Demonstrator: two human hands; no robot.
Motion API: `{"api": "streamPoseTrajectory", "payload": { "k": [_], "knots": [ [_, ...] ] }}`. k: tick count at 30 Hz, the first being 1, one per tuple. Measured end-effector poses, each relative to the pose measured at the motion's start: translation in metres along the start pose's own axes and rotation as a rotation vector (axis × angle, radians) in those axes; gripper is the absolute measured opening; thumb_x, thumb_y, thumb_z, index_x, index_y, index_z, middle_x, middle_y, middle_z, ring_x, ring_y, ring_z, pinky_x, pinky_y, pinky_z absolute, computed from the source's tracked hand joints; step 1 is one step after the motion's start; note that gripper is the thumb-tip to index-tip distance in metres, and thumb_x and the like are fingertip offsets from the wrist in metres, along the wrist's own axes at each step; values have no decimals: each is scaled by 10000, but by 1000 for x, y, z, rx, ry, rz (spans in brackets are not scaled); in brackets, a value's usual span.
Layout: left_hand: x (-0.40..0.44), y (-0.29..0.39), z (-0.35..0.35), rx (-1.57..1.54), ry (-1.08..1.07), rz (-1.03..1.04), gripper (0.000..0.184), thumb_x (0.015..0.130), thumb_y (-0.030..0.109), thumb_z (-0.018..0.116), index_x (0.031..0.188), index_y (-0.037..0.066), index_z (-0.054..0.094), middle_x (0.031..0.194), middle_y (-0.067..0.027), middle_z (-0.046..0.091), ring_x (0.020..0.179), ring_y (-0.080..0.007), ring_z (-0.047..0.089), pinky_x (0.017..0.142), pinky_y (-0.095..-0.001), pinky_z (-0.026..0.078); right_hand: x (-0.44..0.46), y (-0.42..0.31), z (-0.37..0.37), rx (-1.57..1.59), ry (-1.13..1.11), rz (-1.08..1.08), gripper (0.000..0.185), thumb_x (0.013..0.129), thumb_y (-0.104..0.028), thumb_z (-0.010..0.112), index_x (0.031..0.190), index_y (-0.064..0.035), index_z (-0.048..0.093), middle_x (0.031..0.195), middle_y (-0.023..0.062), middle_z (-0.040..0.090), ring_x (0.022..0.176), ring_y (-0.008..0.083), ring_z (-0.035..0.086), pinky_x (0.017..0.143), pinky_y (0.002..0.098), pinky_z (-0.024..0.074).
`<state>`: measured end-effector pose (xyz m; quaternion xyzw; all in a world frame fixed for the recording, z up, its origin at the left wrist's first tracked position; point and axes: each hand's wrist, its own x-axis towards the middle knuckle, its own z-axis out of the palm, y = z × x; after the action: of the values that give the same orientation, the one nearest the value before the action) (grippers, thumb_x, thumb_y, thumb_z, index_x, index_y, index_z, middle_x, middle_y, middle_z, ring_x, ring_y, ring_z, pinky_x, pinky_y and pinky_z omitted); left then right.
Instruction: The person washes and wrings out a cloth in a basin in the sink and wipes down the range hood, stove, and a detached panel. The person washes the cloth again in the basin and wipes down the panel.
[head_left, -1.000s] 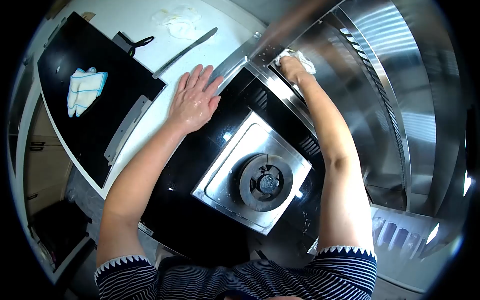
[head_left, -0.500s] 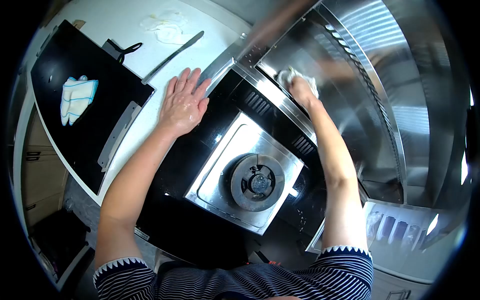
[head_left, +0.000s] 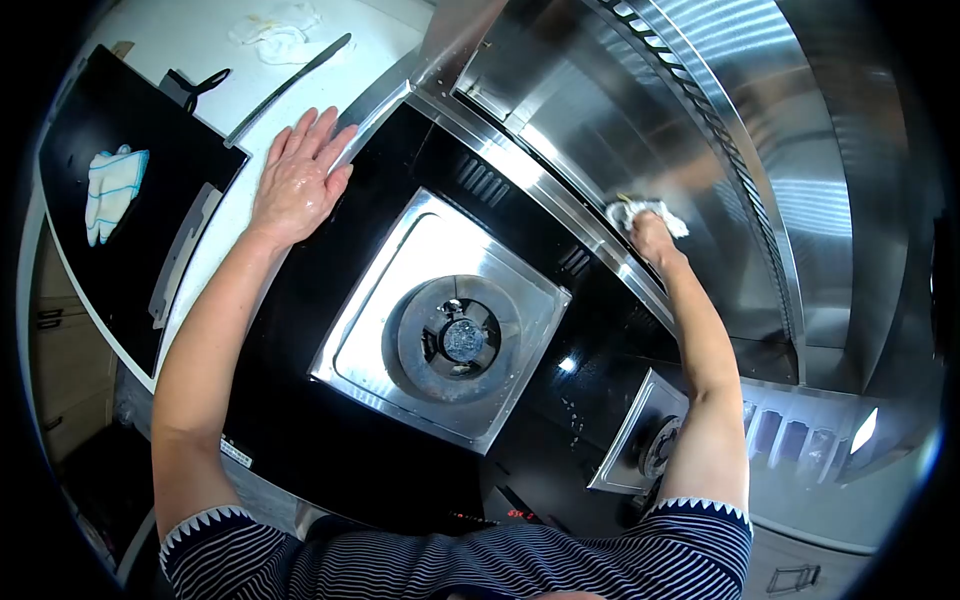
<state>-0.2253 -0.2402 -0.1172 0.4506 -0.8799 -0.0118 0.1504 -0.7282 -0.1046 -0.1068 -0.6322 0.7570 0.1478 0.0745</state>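
My right hand [head_left: 653,237] is closed on a white cleaning cloth [head_left: 672,217] and presses it against the lower part of the brushed steel panel [head_left: 580,110] behind the stove. My left hand [head_left: 298,185] looks wet and lies flat, fingers stretched, at the stove's left edge beside the white countertop. Between my arms is the black gas stove [head_left: 370,440], with a square steel drip plate [head_left: 365,310] around a round burner [head_left: 463,340]. White droplets dot the black surface right of that plate.
A folded white cloth with blue edging [head_left: 115,190] rests on a black panel [head_left: 120,280] at left. A long dark strip [head_left: 290,88] and a wet white patch [head_left: 280,40] are on the countertop. A second burner [head_left: 658,447] sits partly behind my right forearm.
My right hand has slid the cloth rightward and down along the steel panel. The view has shifted, uncovering the second burner; my left hand still lies flat at the stove's edge.
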Motion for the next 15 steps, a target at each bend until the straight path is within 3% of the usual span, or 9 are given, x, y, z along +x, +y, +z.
{"api": "streamPoseTrajectory", "payload": {
  "k": [1,5,6,7,10,12,13,15],
  "knots": [
    [0,-1,0,-4,1,0,428,881,231,471,1301,166,419,1400,-55,303,1314,-247,235,1068,-415,187,-9,2,-6,26,-103,117,117,681,-113,576,708,-5,613,835,209,612,834,327,599,734,405,467],
    [0,1,-2,-2,6,-17,424,877,223,474,1294,166,426,1394,-58,313,1311,-249,242,1065,-419,191,7,2,-7,-131,-234,68,145,689,-152,583,684,-11,614,809,196,612,826,305,603,719,380,469],
    [1,0,-1,-3,13,-15,424,876,221,476,1294,167,427,1393,-57,314,1310,-248,243,1064,-420,192,12,-1,-11,-119,-203,-13,175,687,-188,593,688,-14,617,785,193,611,832,311,602,716,383,471],
    [1,0,0,-3,19,-15,425,874,218,478,1293,168,428,1392,-57,316,1310,-248,244,1063,-421,194,15,-20,-15,-6,-9,2,220,686,-210,584,710,5,624,780,201,616,816,334,599,708,399,468],
    [0,-2,2,1,23,-13,429,870,215,482,1293,171,428,1390,-57,320,1309,-247,246,1060,-422,198,61,-99,-55,283,-28,74,286,714,-217,515,661,47,612,693,263,585,692,351,604,619,449,451],
    [1,-1,2,8,22,-8,431,869,214,482,1294,172,426,1390,-58,320,1309,-247,246,1060,-421,200,88,-146,-72,249,26,8,285,752,-205,518,763,69,594,786,259,600,755,331,604,684,416,450],
    [1,-1,1,11,21,-7,432,869,213,482,1295,172,425,1391,-59,318,1309,-247,246,1060,-420,200,99,-140,-61,218,118,-207,250,742,-195,528,773,45,591,815,261,590,797,354,587,711,420,440],
    [0,-1,4,11,27,-5,437,871,218,481,1301,176,418,1398,-58,310,1310,-247,243,1061,-417,199,102,-117,-43,152,131,-358,171,701,-155,547,743,4,591,779,234,590,776,362,576,687,420,437]
  ]
}}
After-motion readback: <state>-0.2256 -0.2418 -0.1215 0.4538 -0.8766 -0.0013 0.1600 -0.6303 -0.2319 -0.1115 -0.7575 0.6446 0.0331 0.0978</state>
